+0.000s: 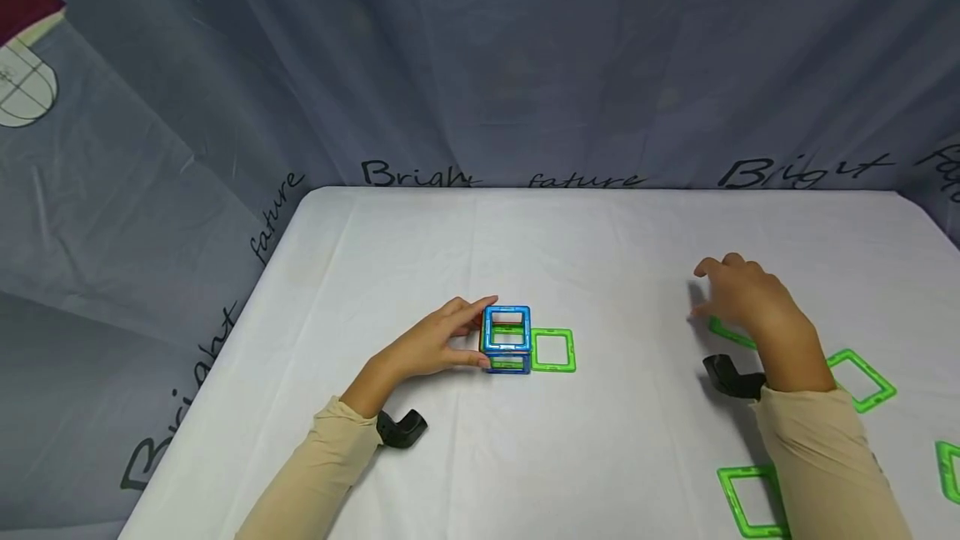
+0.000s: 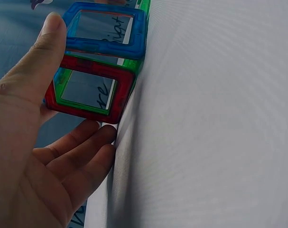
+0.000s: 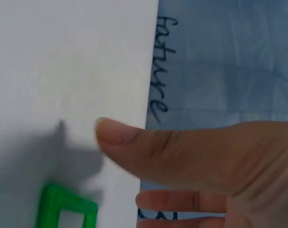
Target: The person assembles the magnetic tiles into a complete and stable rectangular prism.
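A small cube of magnetic tiles (image 1: pixel 507 348) stands near the middle of the white table, with blue frames on its top and front. Its red side tile (image 2: pixel 122 97) faces the palm in the left wrist view. My left hand (image 1: pixel 435 344) holds the cube from the left, thumb at the near edge and index finger at the far top. Flat against the cube's right side lies a green square tile (image 1: pixel 572 350). My right hand (image 1: pixel 750 294) hovers over the table's right part, fingers spread and empty, beside another green tile (image 1: pixel 731 335) that it partly hides.
More green square tiles lie at the right: one (image 1: pixel 885 390) beyond the right wrist, one (image 1: pixel 746 472) partly under the right sleeve, one (image 1: pixel 943 473) at the frame's edge. Grey printed curtains (image 1: pixel 600 65) hang behind the table. Black mounts (image 1: pixel 401 430) stick out from both wrists.
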Demonstrator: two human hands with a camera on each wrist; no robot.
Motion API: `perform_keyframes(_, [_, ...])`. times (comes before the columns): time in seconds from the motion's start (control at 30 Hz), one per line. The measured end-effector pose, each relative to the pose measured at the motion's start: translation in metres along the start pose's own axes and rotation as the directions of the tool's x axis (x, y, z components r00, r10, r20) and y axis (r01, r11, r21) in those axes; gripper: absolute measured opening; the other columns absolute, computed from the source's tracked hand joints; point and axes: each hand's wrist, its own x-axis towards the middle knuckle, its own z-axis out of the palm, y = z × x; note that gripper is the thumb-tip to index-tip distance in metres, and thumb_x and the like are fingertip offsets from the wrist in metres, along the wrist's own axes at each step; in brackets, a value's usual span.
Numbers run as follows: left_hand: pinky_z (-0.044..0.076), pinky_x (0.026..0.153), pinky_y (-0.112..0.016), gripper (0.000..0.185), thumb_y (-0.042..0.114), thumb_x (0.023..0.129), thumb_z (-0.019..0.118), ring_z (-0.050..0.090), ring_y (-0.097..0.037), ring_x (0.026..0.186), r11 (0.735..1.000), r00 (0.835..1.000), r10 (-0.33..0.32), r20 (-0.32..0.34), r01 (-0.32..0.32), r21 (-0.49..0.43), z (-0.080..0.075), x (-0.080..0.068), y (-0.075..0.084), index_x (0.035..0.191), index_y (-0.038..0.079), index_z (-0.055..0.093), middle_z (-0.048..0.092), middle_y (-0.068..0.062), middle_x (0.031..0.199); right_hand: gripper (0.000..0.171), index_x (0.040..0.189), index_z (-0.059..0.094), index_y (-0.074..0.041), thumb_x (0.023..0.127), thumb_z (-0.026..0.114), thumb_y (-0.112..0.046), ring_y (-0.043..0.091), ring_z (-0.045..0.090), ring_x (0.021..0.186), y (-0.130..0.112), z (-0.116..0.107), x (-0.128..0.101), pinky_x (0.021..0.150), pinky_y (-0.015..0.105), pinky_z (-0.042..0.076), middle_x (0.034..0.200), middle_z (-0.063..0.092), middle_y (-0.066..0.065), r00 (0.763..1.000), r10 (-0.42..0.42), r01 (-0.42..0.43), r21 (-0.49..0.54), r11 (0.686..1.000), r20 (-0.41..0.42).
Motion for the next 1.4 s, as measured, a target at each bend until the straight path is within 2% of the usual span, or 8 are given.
perform_keyframes(0.2, [0.045, 0.094, -0.030, 0.084, 0.043, 0.074, 0.070, 0.054, -0.013, 0.106, 1.000, 1.000, -0.012, 0.009, 0.012, -0.003, 0.001, 0.000, 0.000, 0.144, 0.023, 0.027, 0.049, -0.004, 0.112, 0.073, 0.123, 0.041, 0.009, 0.070, 0.077, -0.028, 0.052, 0.046, 0.097, 0.011, 0.007, 0.003, 0.074, 0.062, 0.042, 0.113, 0.040, 0.038, 0.997, 0.040, -0.039, -0.015, 0.999, 0.066])
perform_keyframes(0.43, [0.046, 0.093, -0.030, 0.084, 0.044, 0.074, 0.069, 0.054, -0.014, 0.105, 1.000, 1.000, 0.012, -0.005, -0.012, 0.000, -0.001, -0.001, 0.002, 0.144, 0.020, 0.029, 0.049, -0.004, 0.110, 0.066, 0.119, 0.044, 0.010, 0.071, 0.076, -0.022, 0.047, 0.050, 0.095, 0.015, 0.009, 0.009, 0.074, 0.058, 0.044, 0.110, 0.045, 0.036, 0.996, 0.026, -0.026, 0.002, 1.000, 0.090])
perform_keyframes(0.57, [0.046, 0.093, -0.031, 0.084, 0.044, 0.074, 0.069, 0.054, -0.014, 0.106, 1.000, 1.000, 0.003, -0.002, -0.003, -0.009, -0.002, -0.001, 0.003, 0.144, 0.021, 0.029, 0.049, -0.004, 0.111, 0.064, 0.119, 0.045, 0.010, 0.072, 0.075, -0.020, 0.046, 0.050, 0.093, 0.015, 0.007, 0.008, 0.074, 0.057, 0.044, 0.110, 0.044, 0.037, 0.995, 0.015, -0.017, 0.017, 1.000, 0.100])
perform_keyframes(0.83, [0.044, 0.094, -0.030, 0.084, 0.044, 0.074, 0.069, 0.052, -0.012, 0.107, 1.000, 1.000, -0.019, 0.002, 0.019, 0.009, -0.001, -0.001, 0.003, 0.144, 0.025, 0.027, 0.049, -0.003, 0.113, 0.075, 0.120, 0.040, 0.009, 0.067, 0.078, -0.029, 0.036, 0.047, 0.077, 0.024, 0.002, -0.002, 0.061, 0.047, 0.045, 0.097, 0.042, 0.031, 0.976, 0.065, -0.073, 0.028, 0.997, 0.208])
perform_keyframes(1.03, [0.044, 0.095, -0.030, 0.085, 0.042, 0.074, 0.071, 0.052, -0.011, 0.107, 1.000, 1.000, -0.026, 0.008, 0.026, 0.001, -0.001, 0.000, 0.003, 0.144, 0.024, 0.028, 0.049, -0.003, 0.112, 0.071, 0.113, 0.044, 0.013, 0.064, 0.079, -0.026, 0.035, 0.047, 0.077, 0.030, 0.002, -0.003, 0.058, 0.042, 0.043, 0.090, 0.044, 0.026, 0.977, 0.069, -0.077, 0.035, 0.996, 0.201])
perform_keyframes(1.23, [0.044, 0.095, -0.029, 0.085, 0.042, 0.073, 0.071, 0.052, -0.011, 0.108, 1.000, 1.000, -0.030, 0.009, 0.030, -0.006, -0.001, -0.001, 0.003, 0.144, 0.024, 0.027, 0.049, -0.003, 0.113, 0.076, 0.108, 0.037, 0.015, 0.063, 0.081, -0.028, 0.035, 0.049, 0.076, 0.029, 0.003, 0.001, 0.058, 0.040, 0.044, 0.089, 0.049, 0.028, 0.983, 0.063, -0.078, 0.079, 0.994, 0.172])
perform_keyframes(1.3, [0.044, 0.095, -0.029, 0.085, 0.043, 0.073, 0.071, 0.052, -0.011, 0.108, 1.000, 1.000, -0.030, 0.008, 0.030, -0.006, -0.001, -0.001, 0.003, 0.144, 0.024, 0.027, 0.049, -0.003, 0.113, 0.076, 0.108, 0.034, 0.013, 0.064, 0.081, -0.028, 0.035, 0.049, 0.076, 0.027, 0.004, 0.003, 0.058, 0.039, 0.044, 0.089, 0.051, 0.028, 0.984, 0.060, -0.078, 0.107, 0.991, 0.165])
perform_keyframes(1.4, [0.044, 0.095, -0.029, 0.085, 0.043, 0.073, 0.070, 0.052, -0.011, 0.108, 1.000, 1.000, -0.029, 0.006, 0.029, -0.004, -0.001, 0.000, 0.002, 0.144, 0.025, 0.027, 0.049, -0.003, 0.113, 0.081, 0.115, 0.030, 0.013, 0.066, 0.080, -0.028, 0.038, 0.050, 0.080, 0.023, 0.005, 0.006, 0.062, 0.043, 0.045, 0.097, 0.050, 0.033, 0.985, 0.064, -0.084, 0.117, 0.990, 0.160])
